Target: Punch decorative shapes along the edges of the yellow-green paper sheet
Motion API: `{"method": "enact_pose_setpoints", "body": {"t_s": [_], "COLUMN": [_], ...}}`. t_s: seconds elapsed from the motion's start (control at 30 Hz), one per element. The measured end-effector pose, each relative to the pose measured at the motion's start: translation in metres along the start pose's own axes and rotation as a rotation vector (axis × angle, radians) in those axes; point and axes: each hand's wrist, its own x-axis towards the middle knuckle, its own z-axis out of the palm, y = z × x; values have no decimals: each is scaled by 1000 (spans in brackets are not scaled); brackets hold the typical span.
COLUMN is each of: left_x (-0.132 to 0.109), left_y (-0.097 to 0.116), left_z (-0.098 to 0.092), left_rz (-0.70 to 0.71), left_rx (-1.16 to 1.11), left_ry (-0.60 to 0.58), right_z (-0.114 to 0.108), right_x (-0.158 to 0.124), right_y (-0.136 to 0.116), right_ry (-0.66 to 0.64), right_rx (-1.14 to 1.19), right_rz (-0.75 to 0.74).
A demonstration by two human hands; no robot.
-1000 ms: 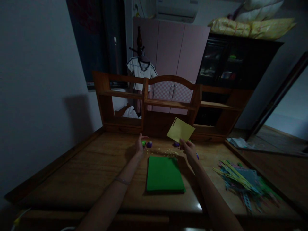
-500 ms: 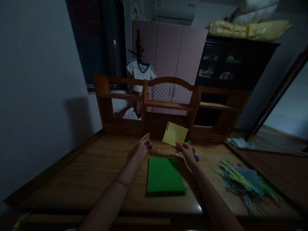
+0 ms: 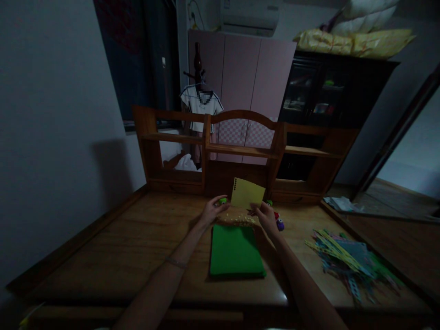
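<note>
My right hand point(image 3: 264, 214) pinches the lower right part of a yellow loose-leaf sheet point(image 3: 245, 193), which is held up with its punched holes at the left edge. Open, with thumb and fingers apart, my left hand point(image 3: 212, 211) is beside the sheet's lower left edge. A small green toy with eyes point(image 3: 222, 200) shows between the left thumb and fingers; it seems to sit behind them. Small pale bits point(image 3: 245, 221) lie scattered on the desk below the sheet. Just in front of them is a green, flat, square stack point(image 3: 236, 251).
Near my right hand lie a purple toy point(image 3: 280, 224), a red one point(image 3: 276, 215) and a green one point(image 3: 269, 202). A pile of coloured strips and sheets point(image 3: 350, 256) covers the desk's right side. A wooden shelf unit point(image 3: 240, 147) rises along the back edge.
My left hand has moved right towards the sheet and its fingers have spread. The yellow sheet has shifted slightly left and down in my right hand.
</note>
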Motion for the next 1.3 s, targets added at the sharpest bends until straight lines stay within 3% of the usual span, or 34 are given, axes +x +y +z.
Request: {"method": "enact_pose_setpoints", "body": {"t_s": [0.17,0.3,0.63,1.07,1.3], "left_x": [-1,-6,-2,0,-1], "left_y": [-2,3,-3,0,-1], "left_z": [-1,-1,-3,-5,-3], "left_rz": [-133,-132,-114,-129,-109], "left_rx": [-268,-349,-377,-408,-422], "left_ry": [-28,-85,-119,-22,-52], "right_z": [3,5,5,8,12], "right_x": [-2,-4,-8,-8,-7], "right_y": [3,4,-4,2,12], "right_ry": [-9,-34,-94,-81,-93], "right_rx": [-95,-122,-92,-24,-78], "right_rz": [-52,-63,-8,51,52]}}
